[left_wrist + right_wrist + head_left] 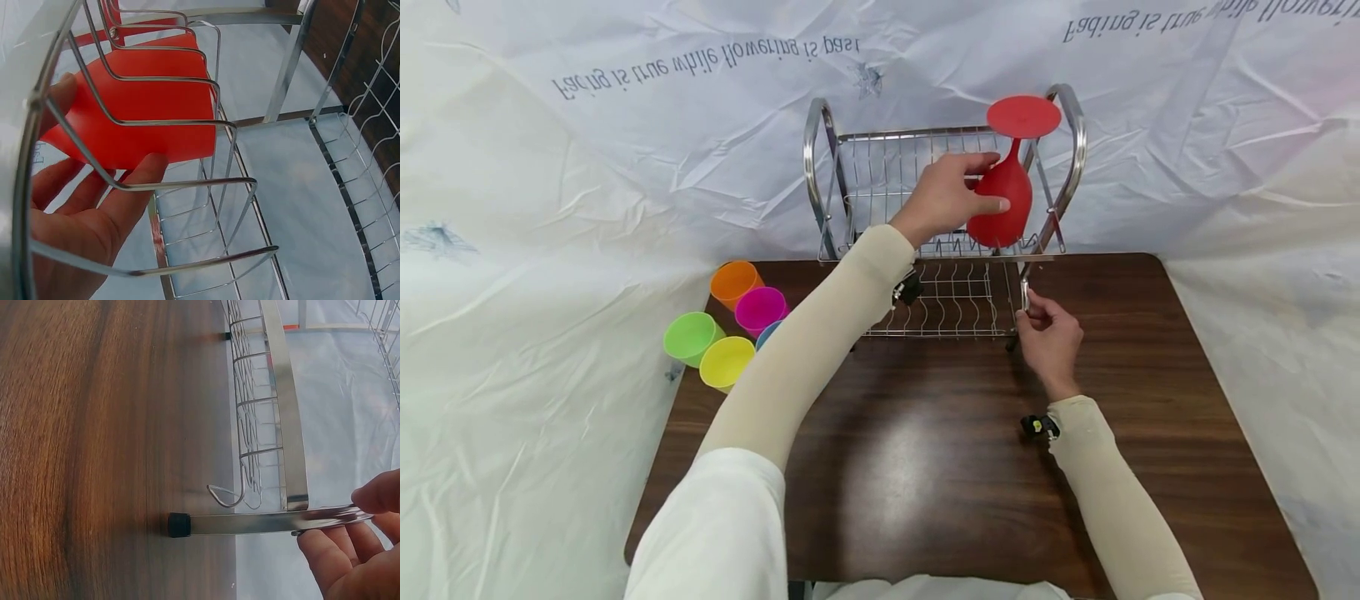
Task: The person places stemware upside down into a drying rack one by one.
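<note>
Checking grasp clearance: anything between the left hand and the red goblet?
Nothing visible: the left hand grips the red goblet directly. Rack wires cross in front of both in the left wrist view, not between them.

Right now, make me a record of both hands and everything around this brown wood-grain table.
surface: brown wood-grain table
stand: silver metal two-tier wire rack
left hand: holds red stemmed goblet upside down at the upper tier
right hand: grips the rack's right upright
table's left: round orange cup, magenta cup, green cup, yellow cup, partly hidden blue cup
</note>
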`<control>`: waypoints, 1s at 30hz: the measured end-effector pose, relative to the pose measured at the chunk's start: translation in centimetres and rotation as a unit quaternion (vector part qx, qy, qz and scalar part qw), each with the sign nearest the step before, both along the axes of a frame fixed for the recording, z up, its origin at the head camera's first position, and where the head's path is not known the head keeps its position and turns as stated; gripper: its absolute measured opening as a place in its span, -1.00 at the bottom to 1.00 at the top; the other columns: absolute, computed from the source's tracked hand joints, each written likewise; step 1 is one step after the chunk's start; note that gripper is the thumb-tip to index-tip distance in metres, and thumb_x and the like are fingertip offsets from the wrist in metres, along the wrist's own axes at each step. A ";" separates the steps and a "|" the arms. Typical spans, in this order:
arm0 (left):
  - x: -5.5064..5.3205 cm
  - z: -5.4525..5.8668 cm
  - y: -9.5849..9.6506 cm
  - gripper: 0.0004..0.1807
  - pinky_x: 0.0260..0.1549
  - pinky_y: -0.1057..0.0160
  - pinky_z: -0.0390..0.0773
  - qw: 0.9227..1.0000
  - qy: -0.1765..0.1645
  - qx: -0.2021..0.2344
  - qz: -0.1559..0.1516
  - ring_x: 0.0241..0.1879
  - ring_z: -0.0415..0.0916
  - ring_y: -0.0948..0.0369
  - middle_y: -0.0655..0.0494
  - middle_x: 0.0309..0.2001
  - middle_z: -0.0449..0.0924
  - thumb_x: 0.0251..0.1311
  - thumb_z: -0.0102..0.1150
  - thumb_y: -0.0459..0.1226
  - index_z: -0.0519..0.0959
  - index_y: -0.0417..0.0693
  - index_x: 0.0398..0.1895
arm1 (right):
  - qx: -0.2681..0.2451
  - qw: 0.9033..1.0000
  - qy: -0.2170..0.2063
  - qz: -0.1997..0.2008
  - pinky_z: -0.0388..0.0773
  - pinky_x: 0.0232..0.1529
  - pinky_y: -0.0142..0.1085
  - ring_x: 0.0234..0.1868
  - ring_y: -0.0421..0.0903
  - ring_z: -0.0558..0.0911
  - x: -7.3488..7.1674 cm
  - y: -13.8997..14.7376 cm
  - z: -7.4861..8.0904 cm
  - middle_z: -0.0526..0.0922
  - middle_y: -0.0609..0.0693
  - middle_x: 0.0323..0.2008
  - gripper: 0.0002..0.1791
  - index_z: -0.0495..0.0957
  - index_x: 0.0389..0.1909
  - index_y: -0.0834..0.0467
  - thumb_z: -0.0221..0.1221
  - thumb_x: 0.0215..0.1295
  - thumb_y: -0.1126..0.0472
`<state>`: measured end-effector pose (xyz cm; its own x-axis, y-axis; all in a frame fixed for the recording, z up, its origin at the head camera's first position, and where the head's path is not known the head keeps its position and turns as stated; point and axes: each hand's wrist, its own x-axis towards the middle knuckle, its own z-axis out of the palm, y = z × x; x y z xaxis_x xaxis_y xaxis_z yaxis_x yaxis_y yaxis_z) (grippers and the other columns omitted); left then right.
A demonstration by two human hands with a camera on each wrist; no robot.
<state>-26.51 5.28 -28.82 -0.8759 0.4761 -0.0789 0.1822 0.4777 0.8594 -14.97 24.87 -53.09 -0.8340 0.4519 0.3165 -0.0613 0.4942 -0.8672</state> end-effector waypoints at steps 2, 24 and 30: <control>0.2 0.0 -0.3 -0.16 0.18 0.25 0.70 1.000 0.001 0.001 0.004 0.45 0.45 0.21 0.26 0.54 0.40 0.32 0.45 -0.16 0.30 0.21 0.64 | -0.001 1.000 0.002 0.002 0.51 -0.24 -0.73 -0.35 -0.59 0.57 -0.1 0.0 -0.1 0.81 0.23 -0.18 -0.58 0.75 0.19 0.07 0.37 0.31 0.33; 10.7 -1.4 -11.9 -0.47 0.19 0.20 0.70 0.955 0.174 0.220 0.099 0.29 0.60 0.24 0.13 0.33 0.62 0.32 0.45 -0.26 0.62 -0.03 0.35 | -0.022 1.000 0.009 0.006 0.50 -0.24 -0.73 -0.39 -0.63 0.59 0.0 0.0 -0.2 0.81 0.27 -0.23 -0.56 0.76 0.18 -0.05 0.40 0.30 0.33; 14.9 -3.5 -15.0 -0.48 0.19 0.13 0.70 0.939 0.195 0.253 0.130 0.25 0.62 0.13 -0.08 0.22 0.62 0.27 0.45 -0.39 0.65 -0.12 0.31 | -0.014 1.000 -0.006 -0.007 0.48 -0.24 -0.71 -0.38 -0.62 0.56 0.2 -0.1 -0.1 0.81 0.23 -0.20 -0.55 0.74 0.22 -0.10 0.37 0.35 0.29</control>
<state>-11.63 -9.75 -32.30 -0.8832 0.1326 0.4498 0.4633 0.0985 0.8807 -14.78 24.73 -53.19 -0.8310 0.4726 0.2935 -0.0436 0.4706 -0.8813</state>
